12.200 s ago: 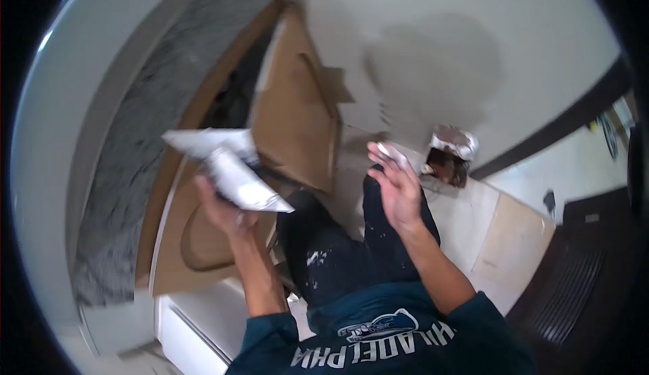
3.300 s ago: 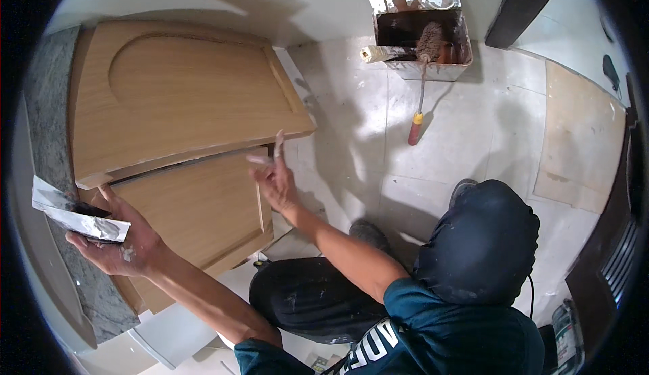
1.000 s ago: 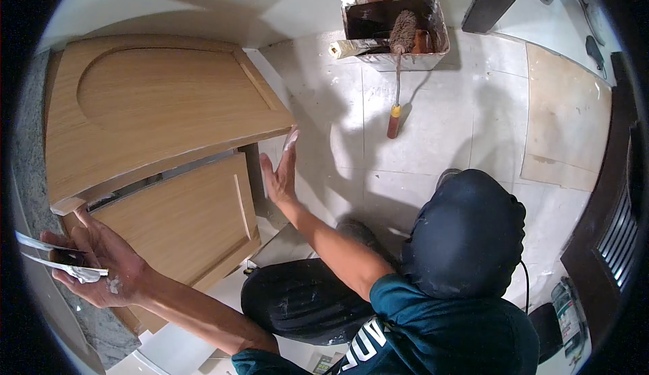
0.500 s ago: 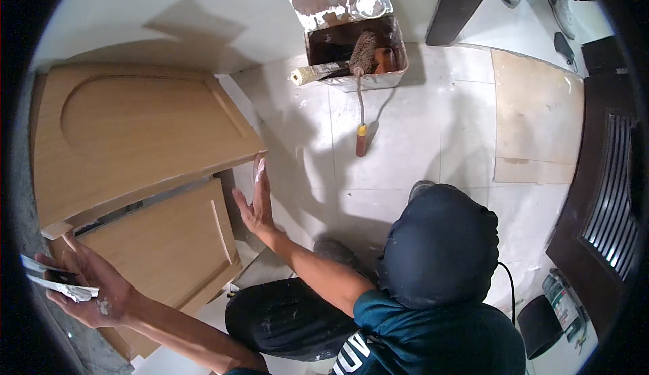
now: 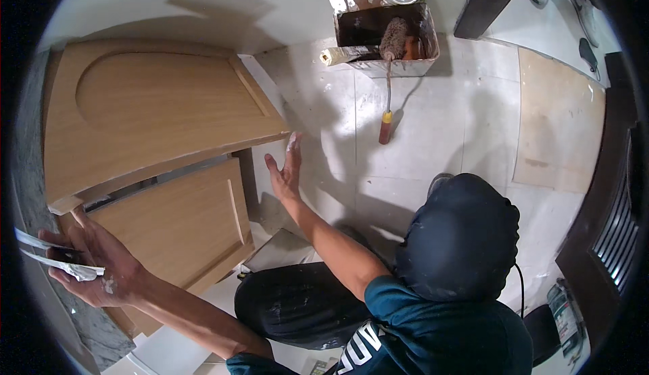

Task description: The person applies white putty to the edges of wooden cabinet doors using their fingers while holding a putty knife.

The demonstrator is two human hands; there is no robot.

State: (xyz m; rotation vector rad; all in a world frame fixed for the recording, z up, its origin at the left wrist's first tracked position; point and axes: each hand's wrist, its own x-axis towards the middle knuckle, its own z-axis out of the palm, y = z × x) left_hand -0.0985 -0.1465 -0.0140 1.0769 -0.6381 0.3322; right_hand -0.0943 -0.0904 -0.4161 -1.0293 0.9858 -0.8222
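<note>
A light wooden cabinet door with a curved routed groove stands at the left, swung out above a second wooden panel. My left hand is closed around two flat putty knives, their blades smeared with white putty. The thumb of that hand touches the door's lower left corner. At the door's right corner my right hand is open, fingers spread, with white putty on a fingertip. It holds nothing; whether that fingertip touches the corner I cannot tell.
Ahead, an open paint-stained tin by the wall holds a brown paint roller; its handle leans onto the tiled floor. A tan board lies to the right, near a dark louvred door. My dark-trousered knee is close on the right.
The view has shifted, so the scene sits further right and higher. My right hand has moved slightly outward past the door's corner. My left hand keeps the putty knives at the lower corner.
</note>
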